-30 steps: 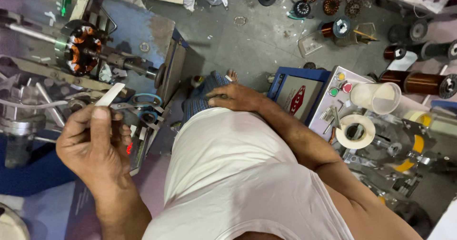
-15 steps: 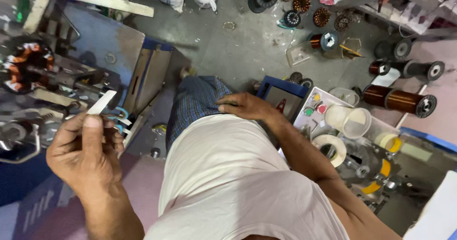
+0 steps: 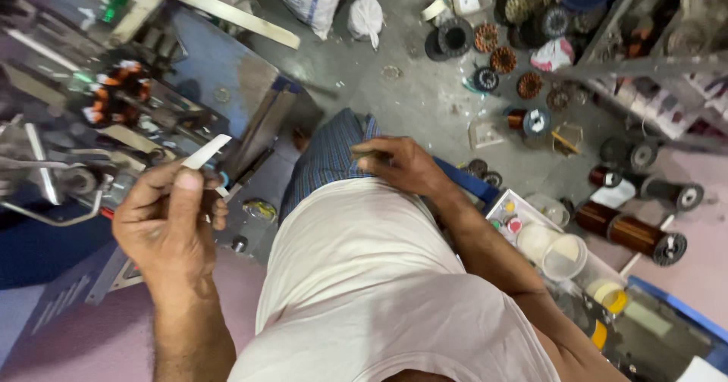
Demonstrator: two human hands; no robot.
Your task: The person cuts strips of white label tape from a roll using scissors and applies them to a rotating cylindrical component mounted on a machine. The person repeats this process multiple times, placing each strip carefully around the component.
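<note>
The left hand (image 3: pixel 171 227) pinches a thin, flat white strip (image 3: pixel 205 152) pointing up past its fingertips; the right hand (image 3: pixel 400 166), empty, rests loosely curled on the lap.

Ahead of the left hand (image 3: pixel 168 227) stands the winding machine (image 3: pixel 114 117), its rods, levers and copper-wound stator (image 3: pixel 115 101) crowding that side closely. The right hand (image 3: pixel 398 166) rests at the waist, with bare grey floor (image 3: pixel 409 101) open just beyond it. Further right, loose coils (image 3: pixel 500 60), copper spools (image 3: pixel 629 234) and a cluttered tray (image 3: pixel 557 253) hem the way (the shelf frame (image 3: pixel 644 67) too).
</note>
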